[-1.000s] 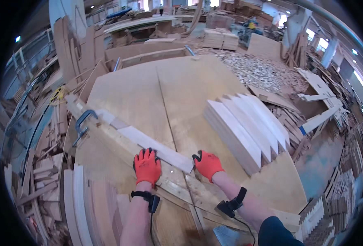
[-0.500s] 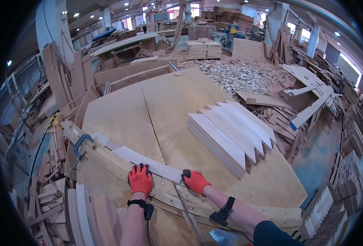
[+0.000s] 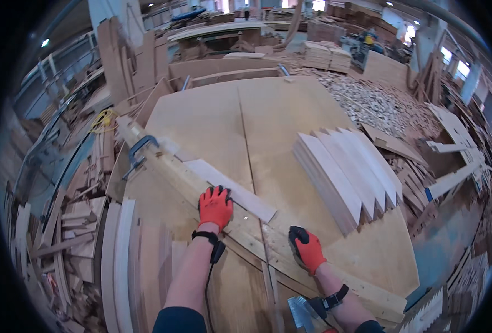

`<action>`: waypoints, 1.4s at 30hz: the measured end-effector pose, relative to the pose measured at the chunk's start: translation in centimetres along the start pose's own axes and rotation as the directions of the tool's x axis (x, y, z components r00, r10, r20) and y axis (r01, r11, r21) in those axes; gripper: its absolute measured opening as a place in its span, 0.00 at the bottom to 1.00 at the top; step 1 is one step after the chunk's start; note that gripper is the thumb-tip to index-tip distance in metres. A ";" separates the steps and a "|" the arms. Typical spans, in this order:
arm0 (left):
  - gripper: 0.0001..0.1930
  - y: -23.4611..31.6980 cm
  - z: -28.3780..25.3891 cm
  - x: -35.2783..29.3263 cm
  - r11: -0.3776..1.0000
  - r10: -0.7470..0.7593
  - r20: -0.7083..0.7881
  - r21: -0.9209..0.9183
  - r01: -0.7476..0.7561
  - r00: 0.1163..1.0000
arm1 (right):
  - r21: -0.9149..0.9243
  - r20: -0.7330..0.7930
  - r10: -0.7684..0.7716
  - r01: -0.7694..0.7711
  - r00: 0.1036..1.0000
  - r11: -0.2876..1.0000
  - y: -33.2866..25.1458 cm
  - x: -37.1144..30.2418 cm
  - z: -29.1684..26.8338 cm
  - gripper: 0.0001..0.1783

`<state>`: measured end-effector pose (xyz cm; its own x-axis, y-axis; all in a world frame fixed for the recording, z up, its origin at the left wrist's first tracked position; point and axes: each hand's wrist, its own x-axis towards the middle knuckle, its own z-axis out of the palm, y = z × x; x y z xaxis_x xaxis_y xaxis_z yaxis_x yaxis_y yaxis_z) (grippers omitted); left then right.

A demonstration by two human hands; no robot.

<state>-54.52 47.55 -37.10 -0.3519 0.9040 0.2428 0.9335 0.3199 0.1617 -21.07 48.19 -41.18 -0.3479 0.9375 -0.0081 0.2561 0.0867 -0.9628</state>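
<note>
My left hand (image 3: 215,206), in a red glove with black fingertips, lies with its fingers stretched over the near edge of a pale board (image 3: 232,188). That board rests along a long wooden beam (image 3: 173,180) that crosses the worktable diagonally. Just past the board's right end, my right hand (image 3: 309,248), gloved alike, hovers at the beam, apart from the board. Its fingers are curled together, and what they hold, if anything, is hidden. A blue C-clamp (image 3: 140,151) grips the beam's far left part. By my right wrist lies a shiny flat metal piece (image 3: 298,312).
Pale boards with pointed ends form a stack (image 3: 348,175) on the right of the plywood worktable (image 3: 201,122). Long wood strips (image 3: 125,244) stand at the near left. Offcuts (image 3: 362,100) heap up behind the table, and scrap wood (image 3: 79,244) lies to the left.
My right hand has drawn back from the pale board's end, toward the right and nearer to me. My left hand stays on the board. The whole view has shifted.
</note>
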 end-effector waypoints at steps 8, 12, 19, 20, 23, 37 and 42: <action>0.23 -1.4 3.2 1.4 1.000 -0.007 -0.052 -0.014 0.006 0.999 | 0.282 -0.064 0.029 -0.010 0.998 0.959 5.2 2.8 1.2 0.15; 0.24 -4.8 6.0 2.4 0.999 -0.046 -0.039 -0.020 0.045 0.998 | 0.380 -0.024 -0.031 0.038 0.999 0.924 5.1 4.4 5.2 0.15; 0.24 -5.0 9.9 2.3 0.999 -0.037 -0.086 -0.004 0.037 0.996 | 0.373 -0.075 0.011 0.018 0.997 0.928 10.5 6.0 6.5 0.16; 0.24 -5.0 10.2 2.1 0.999 -0.034 -0.107 -0.007 0.034 0.994 | 0.365 -0.077 0.015 0.015 0.997 0.931 10.7 6.0 6.7 0.16; 0.21 -5.8 10.8 2.3 0.999 0.012 -0.175 -0.044 -0.020 0.985 | 0.379 -0.095 -0.059 0.091 0.994 0.921 12.1 6.5 6.8 0.16; 0.25 -5.7 12.2 5.9 0.998 -0.036 -0.025 -0.047 0.035 0.999 | 0.386 -0.050 0.026 -0.005 0.998 0.922 13.1 11.1 6.5 0.18; 0.25 -5.7 13.5 8.0 0.998 -0.029 -0.042 -0.049 0.026 0.999 | 0.308 -0.086 -0.016 0.042 0.996 0.950 13.0 12.8 6.3 0.18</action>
<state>-61.78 56.78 -48.95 -0.3809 0.8818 0.2780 0.9194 0.3295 0.2147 -27.92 59.16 -55.49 -0.2734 0.9614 0.0305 -0.0489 0.0178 -0.9986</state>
